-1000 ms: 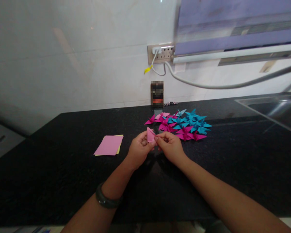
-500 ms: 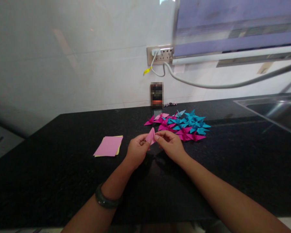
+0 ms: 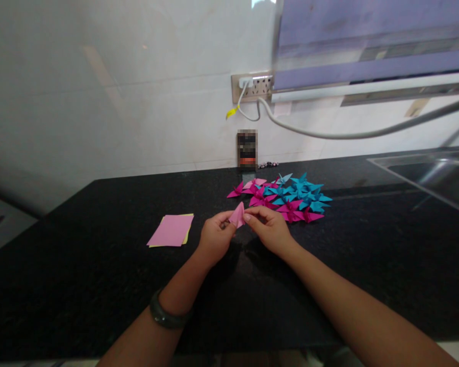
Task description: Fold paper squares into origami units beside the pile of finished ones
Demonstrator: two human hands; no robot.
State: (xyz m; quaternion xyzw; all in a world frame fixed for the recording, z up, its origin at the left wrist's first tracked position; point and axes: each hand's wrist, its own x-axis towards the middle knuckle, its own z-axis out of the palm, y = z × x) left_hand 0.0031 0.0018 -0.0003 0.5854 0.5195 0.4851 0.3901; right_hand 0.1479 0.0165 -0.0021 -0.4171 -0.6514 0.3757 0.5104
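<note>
A small folded piece of pink origami paper (image 3: 237, 214) is held up over the dark counter between my two hands. My left hand (image 3: 216, 237) pinches its left and lower side. The thumb and fingers of my right hand (image 3: 270, 228) are closed on its right edge. Just behind my hands lie several folded paper cranes, magenta ones (image 3: 289, 206) at the front and left, blue ones (image 3: 300, 187) at the back and right. Off to the left rests a stack of square paper sheets (image 3: 171, 230), pink on top with yellow showing beneath.
A phone-like object (image 3: 248, 149), its screen blurred, leans against the wall beside a beaded string (image 3: 268, 164). A white cable (image 3: 309, 133) hangs from the wall socket (image 3: 251, 87). At the right is a sink (image 3: 424, 186) set in the black counter (image 3: 99, 285).
The pink folded paper has tilted very slightly between my fingers. Both hands keep almost the same place and grip.
</note>
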